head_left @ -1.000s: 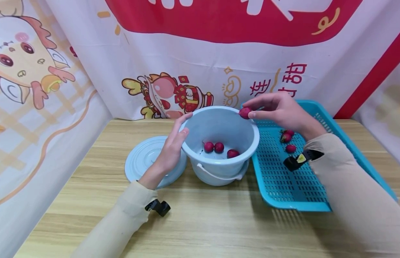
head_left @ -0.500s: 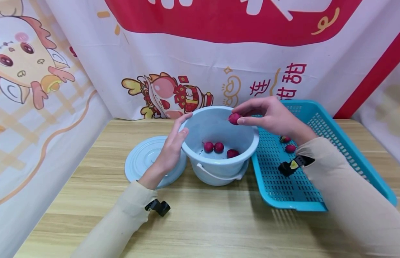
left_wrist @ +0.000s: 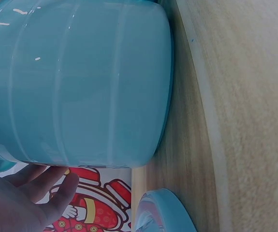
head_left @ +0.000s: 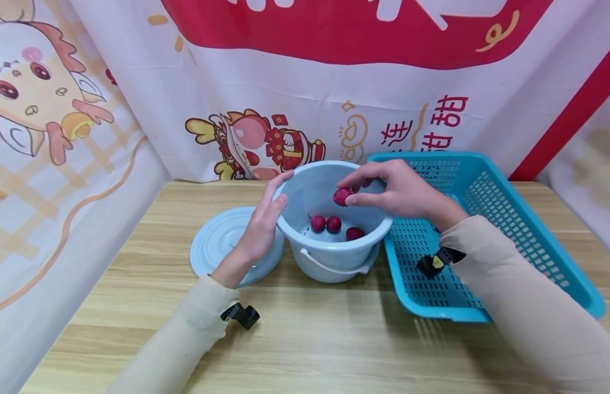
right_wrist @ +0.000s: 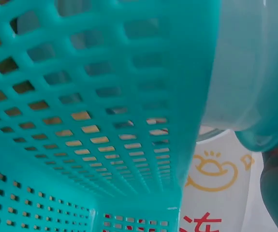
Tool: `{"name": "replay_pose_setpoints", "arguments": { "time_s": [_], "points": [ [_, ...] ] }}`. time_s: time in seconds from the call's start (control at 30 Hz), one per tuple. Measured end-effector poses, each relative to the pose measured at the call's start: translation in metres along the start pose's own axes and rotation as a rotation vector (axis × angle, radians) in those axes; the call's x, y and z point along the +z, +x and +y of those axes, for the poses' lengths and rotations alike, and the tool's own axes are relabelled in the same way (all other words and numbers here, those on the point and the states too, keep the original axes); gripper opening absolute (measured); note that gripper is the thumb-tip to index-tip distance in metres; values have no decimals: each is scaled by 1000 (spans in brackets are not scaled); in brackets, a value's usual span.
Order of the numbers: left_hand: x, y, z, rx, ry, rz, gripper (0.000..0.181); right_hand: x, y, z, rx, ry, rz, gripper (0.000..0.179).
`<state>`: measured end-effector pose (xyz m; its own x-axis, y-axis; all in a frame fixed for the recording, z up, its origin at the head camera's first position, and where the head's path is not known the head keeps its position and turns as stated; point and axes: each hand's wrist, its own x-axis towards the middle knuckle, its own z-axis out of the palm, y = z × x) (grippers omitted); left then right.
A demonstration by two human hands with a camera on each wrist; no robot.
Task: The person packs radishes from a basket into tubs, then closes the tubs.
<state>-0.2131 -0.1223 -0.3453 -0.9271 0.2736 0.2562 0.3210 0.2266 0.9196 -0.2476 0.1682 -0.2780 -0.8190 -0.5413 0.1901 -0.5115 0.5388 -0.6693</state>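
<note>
A light blue bucket (head_left: 329,262) stands upright with its white wire handle hanging down the front. My left hand (head_left: 259,227) holds its left side, thumb at the rim and fingers round the outer wall; in the left wrist view the fingers (left_wrist: 56,191) lie along the bucket's side. Over the bucket's mouth, my right hand (head_left: 390,189) pinches a red radish (head_left: 341,197) between thumb and fingertips. On the bucket floor lie two radishes side by side, one being the left radish (head_left: 318,223), plus a third radish (head_left: 355,234) nearer the front right.
Right of the bucket sits a teal perforated basket (head_left: 536,235), partly covered by my right forearm; its slotted wall fills much of the right wrist view. A round light blue lid (head_left: 211,246) lies on the wooden table (head_left: 305,334) at left. Printed cloth (head_left: 334,82) hangs behind.
My right hand has carried the radish left and down from the bucket's right rim to over its interior. The forearm now hides the basket's radishes. My left hand stays at the bucket.
</note>
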Motion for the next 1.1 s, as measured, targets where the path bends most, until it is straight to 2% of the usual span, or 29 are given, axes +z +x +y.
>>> {"name": "replay_pose_setpoints", "arguments": {
  "time_s": [0.33, 1.1],
  "points": [
    [0, 1, 0, 16, -5, -5, 54, 8, -1, -3, -17, -24, -32, 32],
    [0, 1, 0, 7, -8, -2, 54, 8, 0, -2, -24, -70, -63, 31]
  ]
}}
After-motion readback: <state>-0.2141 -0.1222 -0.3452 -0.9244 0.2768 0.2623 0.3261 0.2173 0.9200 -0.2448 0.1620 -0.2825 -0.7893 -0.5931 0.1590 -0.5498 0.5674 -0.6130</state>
